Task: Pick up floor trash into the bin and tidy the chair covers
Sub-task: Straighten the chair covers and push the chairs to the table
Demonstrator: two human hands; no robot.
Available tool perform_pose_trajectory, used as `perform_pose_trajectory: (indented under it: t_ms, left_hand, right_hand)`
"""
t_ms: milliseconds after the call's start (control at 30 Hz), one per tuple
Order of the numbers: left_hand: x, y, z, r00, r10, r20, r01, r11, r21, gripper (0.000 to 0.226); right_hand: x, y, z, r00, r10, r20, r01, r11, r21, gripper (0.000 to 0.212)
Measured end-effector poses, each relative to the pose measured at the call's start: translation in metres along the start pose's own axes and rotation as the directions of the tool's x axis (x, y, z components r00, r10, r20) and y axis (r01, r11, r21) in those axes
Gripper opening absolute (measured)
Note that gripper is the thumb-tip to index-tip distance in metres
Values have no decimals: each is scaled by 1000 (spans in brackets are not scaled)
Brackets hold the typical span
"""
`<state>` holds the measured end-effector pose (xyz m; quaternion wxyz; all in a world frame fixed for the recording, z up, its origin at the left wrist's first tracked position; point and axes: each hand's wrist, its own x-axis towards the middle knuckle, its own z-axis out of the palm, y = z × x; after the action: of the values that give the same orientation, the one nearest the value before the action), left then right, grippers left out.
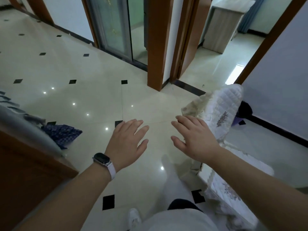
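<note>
While both hands, left hand point(127, 141) and right hand point(193, 137), hover empty (fingers spread), the chair cover point(221, 112) drapes nearby.

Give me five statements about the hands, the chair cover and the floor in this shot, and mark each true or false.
1. Both hands are empty with fingers spread. True: the left hand and right hand hold nothing.
2. The smartwatch is on the right wrist. False: the smartwatch sits on the left wrist.
3. A white quilted chair cover lies just right of the right hand. True: the chair cover drapes there.
4. The left hand grips the blue patterned cloth. False: the blue patterned cloth lies apart from it, to the left.
5. The floor is dark wood. False: the tiled floor is glossy cream with small black diamond insets.
</note>
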<state>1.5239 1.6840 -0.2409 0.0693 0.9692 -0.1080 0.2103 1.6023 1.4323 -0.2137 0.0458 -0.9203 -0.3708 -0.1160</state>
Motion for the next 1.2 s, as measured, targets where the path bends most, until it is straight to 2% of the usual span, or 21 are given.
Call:
perform_pose_trajectory:
  t_ms: [133,333,600,767,967,1200]
  left_hand:
    - [33,-33,16,999,40,26,-39,998,-55,41]
    - [109,-69,62,993,88,78,-81,993,-84,40]
    - [269,-99,114,965,208,162,-202,978,-57,41]
    - [376,-74,150,926,347,150,-336,937,-96,41]
    - [457,-3,197,807,568,162,-530,817,-229,41]
    - [514,79,247,561,821,102,-746,555,-367,43]
  right_hand:
    - [29,8,17,999,35,-5,-35,999,-25,49]
    - [88,60,51,989,148,28,-148,989,-13,50]
    - [184,169,95,958,282,43,-284,957,51,51]
    - [188,251,90,912,409,26,-410,912,27,49]
    - [146,309,76,774,634,-3,-634,773,-18,48]
    - [109,313,74,558,829,-44,-830,557,-28,47]
